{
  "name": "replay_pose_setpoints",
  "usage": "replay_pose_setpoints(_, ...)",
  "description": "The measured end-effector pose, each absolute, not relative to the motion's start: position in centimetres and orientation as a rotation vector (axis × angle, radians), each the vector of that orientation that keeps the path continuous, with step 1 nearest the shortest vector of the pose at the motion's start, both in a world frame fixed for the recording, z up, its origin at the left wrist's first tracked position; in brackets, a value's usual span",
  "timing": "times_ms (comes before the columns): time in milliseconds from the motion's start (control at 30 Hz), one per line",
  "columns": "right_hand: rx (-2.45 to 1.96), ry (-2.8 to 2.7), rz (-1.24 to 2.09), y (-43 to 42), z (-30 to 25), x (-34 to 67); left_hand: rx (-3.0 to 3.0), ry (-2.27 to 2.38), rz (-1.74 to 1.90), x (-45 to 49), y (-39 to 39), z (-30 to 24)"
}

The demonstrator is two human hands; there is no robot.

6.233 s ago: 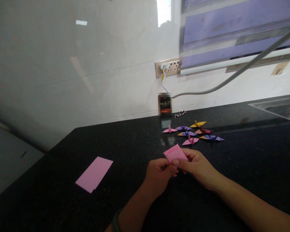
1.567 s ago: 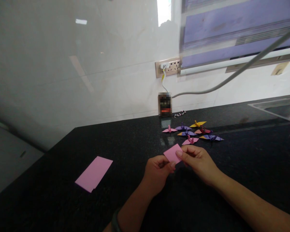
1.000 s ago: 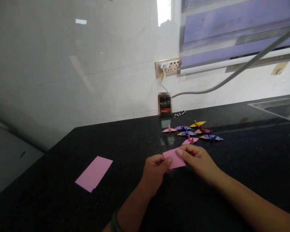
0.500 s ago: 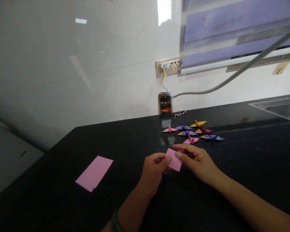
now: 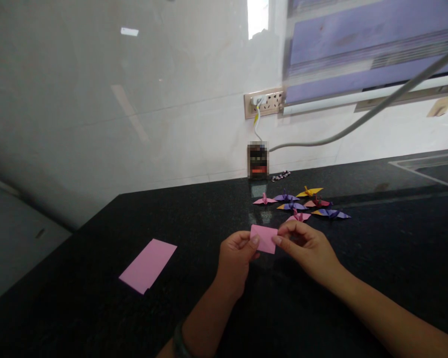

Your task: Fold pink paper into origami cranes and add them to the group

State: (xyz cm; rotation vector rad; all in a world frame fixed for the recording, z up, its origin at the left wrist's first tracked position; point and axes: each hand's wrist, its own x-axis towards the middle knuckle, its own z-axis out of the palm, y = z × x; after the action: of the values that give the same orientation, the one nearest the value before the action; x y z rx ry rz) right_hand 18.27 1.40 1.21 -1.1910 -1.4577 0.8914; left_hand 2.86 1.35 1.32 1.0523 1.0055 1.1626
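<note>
Folded pink paper [image 5: 265, 239] turned since the previous frame; edges now nearer level.
Head view: left hand [image 5: 236, 259] grip closed on paper's left side, thumb on top; right hand [image 5: 314, 248] grip pinching its right edge. Paper held over black bench [image 5: 194, 219], just nearer than paper birds [image 5: 291, 206]. Pink sheet [image 5: 148, 266] flat, well left.

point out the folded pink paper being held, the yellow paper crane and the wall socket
Folded pink paper [image 5: 266, 239], head view: middle of its visible face.
Yellow paper crane [image 5: 308, 192], head view: near where the wings meet.
Wall socket [image 5: 272, 103], head view: its faceplate.
</note>
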Motion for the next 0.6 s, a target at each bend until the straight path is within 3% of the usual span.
replay_pose_setpoints(600, -1.169, -1.531, 0.739, 0.88, 1.17, 17.94, 1.081, 0.953, 1.125, 3.03, 1.22, 1.25)
